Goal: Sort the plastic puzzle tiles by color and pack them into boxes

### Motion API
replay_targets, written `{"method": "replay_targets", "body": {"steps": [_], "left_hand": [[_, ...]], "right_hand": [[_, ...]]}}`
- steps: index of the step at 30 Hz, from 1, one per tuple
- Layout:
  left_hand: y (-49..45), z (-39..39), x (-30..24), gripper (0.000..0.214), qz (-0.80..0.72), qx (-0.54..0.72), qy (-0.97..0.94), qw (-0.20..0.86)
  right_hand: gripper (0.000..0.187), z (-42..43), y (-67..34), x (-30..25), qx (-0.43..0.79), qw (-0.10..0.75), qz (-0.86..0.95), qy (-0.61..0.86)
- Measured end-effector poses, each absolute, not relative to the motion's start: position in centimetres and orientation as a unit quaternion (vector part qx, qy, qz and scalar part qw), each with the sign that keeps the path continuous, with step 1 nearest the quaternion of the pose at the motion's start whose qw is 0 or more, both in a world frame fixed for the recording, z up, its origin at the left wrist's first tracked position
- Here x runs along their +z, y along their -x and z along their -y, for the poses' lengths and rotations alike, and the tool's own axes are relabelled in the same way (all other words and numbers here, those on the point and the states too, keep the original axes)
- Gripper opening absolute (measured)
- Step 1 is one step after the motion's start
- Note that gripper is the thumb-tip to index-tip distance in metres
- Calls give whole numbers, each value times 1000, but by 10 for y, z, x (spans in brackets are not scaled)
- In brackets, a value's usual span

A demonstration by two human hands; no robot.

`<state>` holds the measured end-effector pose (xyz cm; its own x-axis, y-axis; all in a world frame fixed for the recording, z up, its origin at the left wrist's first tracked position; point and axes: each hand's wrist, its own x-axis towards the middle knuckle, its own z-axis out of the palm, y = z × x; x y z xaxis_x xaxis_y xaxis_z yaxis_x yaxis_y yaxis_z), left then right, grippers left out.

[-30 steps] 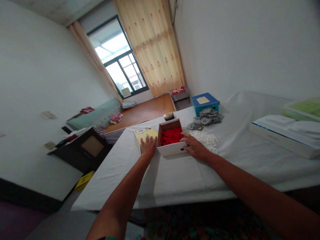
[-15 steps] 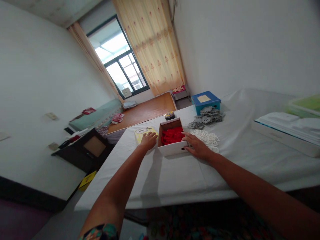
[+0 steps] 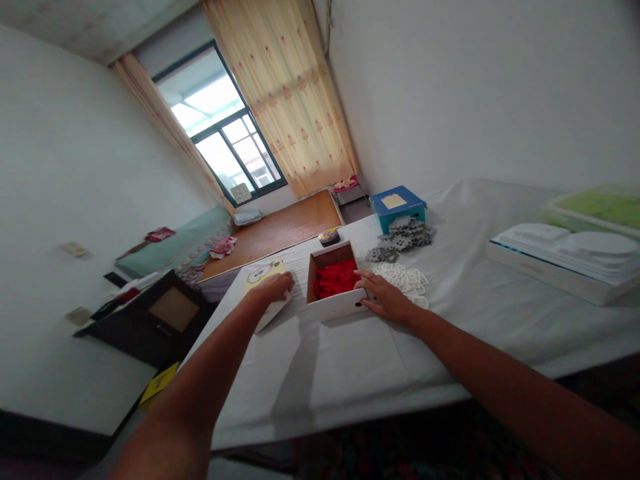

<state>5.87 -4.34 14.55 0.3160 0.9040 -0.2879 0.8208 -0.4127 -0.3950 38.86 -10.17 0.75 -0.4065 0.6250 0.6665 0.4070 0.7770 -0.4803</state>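
My left hand point(image 3: 278, 287) is closed over the right edge of a yellow box lid point(image 3: 261, 273) printed with a cartoon face. The lid's pale side shows below my wrist, and it looks tilted. To its right stands an open white cardboard box point(image 3: 336, 308) with a brown inside, holding a heap of red pieces point(image 3: 337, 277). Fingers of my right hand point(image 3: 386, 298) hook over the box's right wall, with the thumb outside near a dark round hole. Just beyond that hand lies a spread of white plastic pieces point(image 3: 410, 280).
Behind are a pile of grey pieces point(image 3: 405, 237), a blue box point(image 3: 397, 207) and a small round tin point(image 3: 329, 237). On the right, white trays point(image 3: 565, 250) sit near a green-lidded container point(image 3: 600, 208). A white cloth point(image 3: 450, 320) covers the table.
My left hand and the yellow lid have moved left, away from the white box, and more of the lid's pale side shows. My right hand stays on the box. The view has shifted slightly.
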Motion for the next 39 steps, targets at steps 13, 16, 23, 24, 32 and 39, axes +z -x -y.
{"method": "replay_targets", "body": {"steps": [13,16,23,24,32,39], "left_hand": [[-157,127,207,22,453,269,824,208],[-200,139,204,21,405,260,851,210],[-243,118,188,25,298,225,899,230],[-245,112,183,24,290,223,903,227],[-267,106,155,23,244,170,942,158],[-169,97,168,38,575,-45,798,177]], "right_hand": [[35,102,-386,2,117,454,827,309],[43,101,-386,1,126,467,822,299],[58,99,-382,-2,180,488,802,295],[63,98,-382,-3,194,495,792,301],[50,91,-381,-12,219,441,758,428],[72,97,-381,-9,170,489,778,356]]}}
